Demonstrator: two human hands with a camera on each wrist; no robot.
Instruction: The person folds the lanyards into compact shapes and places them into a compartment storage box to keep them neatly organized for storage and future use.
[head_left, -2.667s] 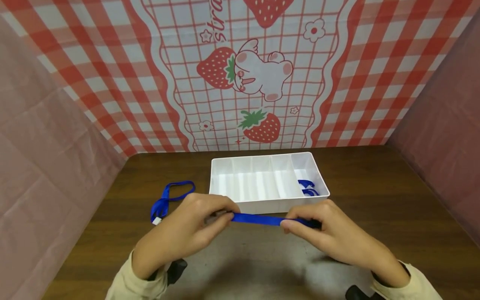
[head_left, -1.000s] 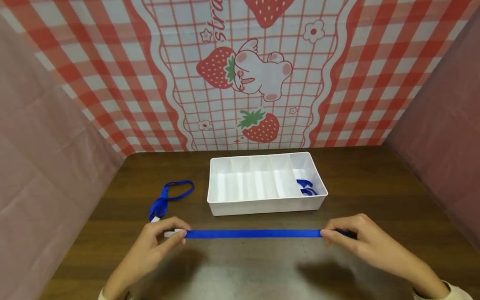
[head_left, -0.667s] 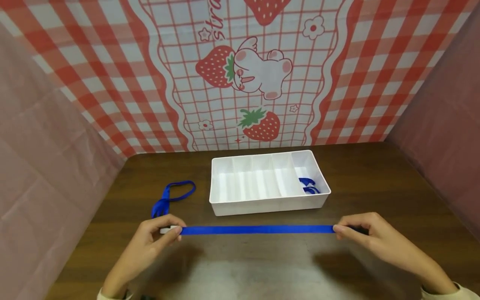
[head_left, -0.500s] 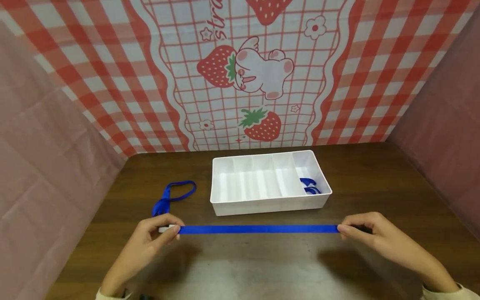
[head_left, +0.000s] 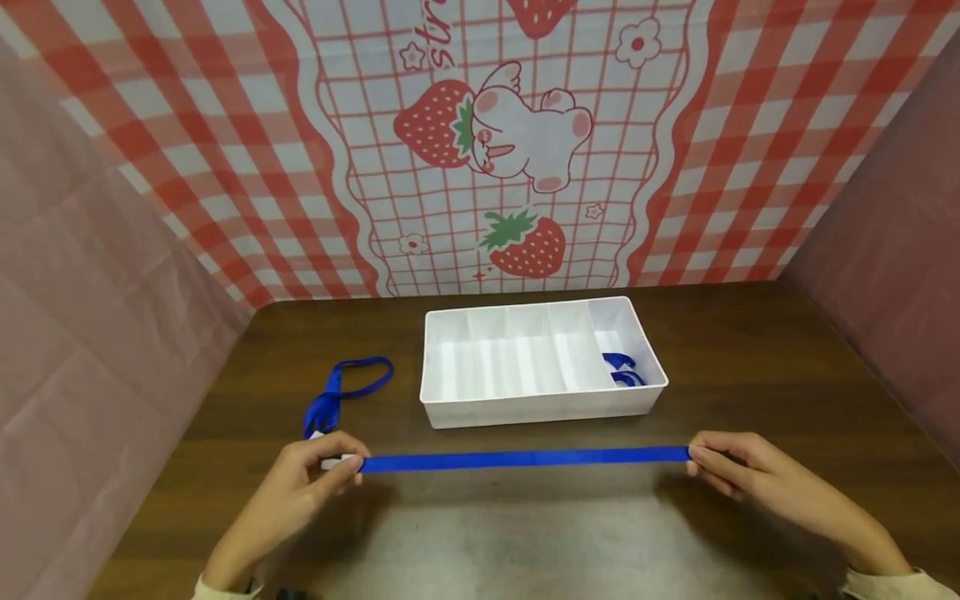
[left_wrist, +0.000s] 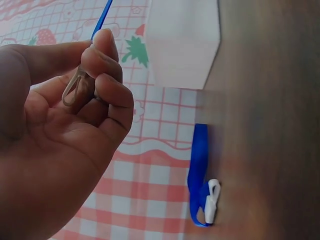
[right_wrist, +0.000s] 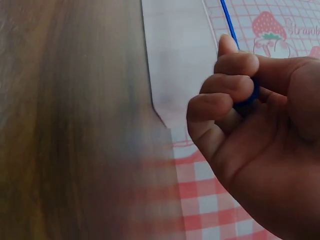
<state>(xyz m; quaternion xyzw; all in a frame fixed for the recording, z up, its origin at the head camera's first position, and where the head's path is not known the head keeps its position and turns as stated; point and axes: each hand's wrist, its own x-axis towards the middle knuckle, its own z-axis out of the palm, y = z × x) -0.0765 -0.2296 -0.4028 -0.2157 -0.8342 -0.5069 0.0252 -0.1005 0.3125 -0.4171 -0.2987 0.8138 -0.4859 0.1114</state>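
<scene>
Lanyard, flat blue with white clip, stretches taut, pinched by the left hand and right hand.

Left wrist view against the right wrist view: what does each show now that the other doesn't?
Only the left wrist view: the left hand, the pale clip in it, and a second blue lanyard with its white clip.

Only the right wrist view: the right hand, a blue bend behind its fingers, and printed lettering.

Both: part of the stretched blue lanyard, the white divided tray's outside, wooden table and red-and-white checked cloth.
</scene>
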